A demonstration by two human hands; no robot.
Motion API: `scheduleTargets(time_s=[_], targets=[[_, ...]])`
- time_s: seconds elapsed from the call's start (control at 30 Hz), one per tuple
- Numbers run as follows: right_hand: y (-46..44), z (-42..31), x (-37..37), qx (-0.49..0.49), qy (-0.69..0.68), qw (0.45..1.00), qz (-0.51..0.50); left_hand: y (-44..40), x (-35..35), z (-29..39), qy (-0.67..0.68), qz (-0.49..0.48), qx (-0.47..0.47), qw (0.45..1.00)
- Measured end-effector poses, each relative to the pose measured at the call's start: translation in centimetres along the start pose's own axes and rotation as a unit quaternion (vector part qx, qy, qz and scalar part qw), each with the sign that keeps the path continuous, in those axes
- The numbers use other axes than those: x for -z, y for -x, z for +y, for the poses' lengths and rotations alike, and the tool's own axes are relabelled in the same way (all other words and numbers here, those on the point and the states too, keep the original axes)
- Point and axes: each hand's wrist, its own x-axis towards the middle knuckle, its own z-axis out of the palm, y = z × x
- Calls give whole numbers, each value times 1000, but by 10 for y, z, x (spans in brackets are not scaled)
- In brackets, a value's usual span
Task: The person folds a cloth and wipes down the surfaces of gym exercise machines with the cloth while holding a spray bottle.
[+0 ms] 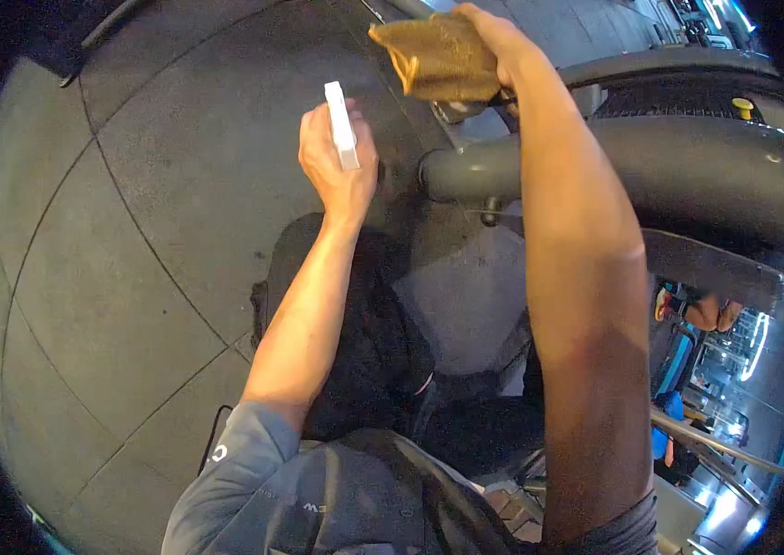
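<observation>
My left hand (325,165) is closed around a spray bottle, held out over the dark floor. Only the bottle's white trigger head (340,122) shows clearly; its body is hidden beneath my fingers. Farther out and to the right, my right hand (501,44) grips a folded yellow-brown cloth (443,63) with an orange edge. The cloth is beside the frame of a gym machine, but I cannot tell whether it touches the metal. A thick grey tube (475,171) of that machine runs behind my right forearm.
Dark rubber floor tiles (152,120) with visible seams spread out on the left. A yellow knob (742,108) sits on the machine at the right. Below it, a metal bar (716,442) crosses near bright lights and a blue object (667,414).
</observation>
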Motion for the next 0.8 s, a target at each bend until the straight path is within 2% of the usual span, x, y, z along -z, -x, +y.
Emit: scheduleTargets(time_s=[0.03,0.07,0.1,0.13,0.23,0.3,0.33,0.4,0.5,0.53,0.63,0.67,0.77,0.8], targets=[[31,-11,-18,4,-12,1000,-16,4,2,1,0,-4,5,1000],[24,-14,-19,19,54,997,42,4,3,3,2,-6,7,1000],[15,-20,-19,27,121,987,101,-16,-6,-6,13,4,-44,999],[-18,-6,-4,-7,261,939,222,-11,-9,-7,13,8,-47,999],[10,6,-58,22,431,807,403,-9,-5,-5,-12,11,-61,998],[57,10,-106,87,470,753,452,-2,-5,-2,-2,3,-48,999],[67,25,-107,131,579,653,471,0,-5,-1,16,-2,-38,999],[76,61,-105,211,754,408,469,2,-4,-3,38,-2,-37,999],[77,60,-98,237,762,401,450,0,2,0,25,2,-43,999],[77,54,-99,197,766,413,451,1,6,1,10,6,-45,999],[90,30,-90,131,736,544,382,5,4,3,-18,12,-57,998],[91,21,-92,128,730,560,370,-1,4,-2,-21,14,-67,997],[100,41,-105,153,791,447,390,-2,0,-4,-18,21,-70,997],[114,45,-119,143,821,419,361,-2,0,-5,-16,21,-67,997]])
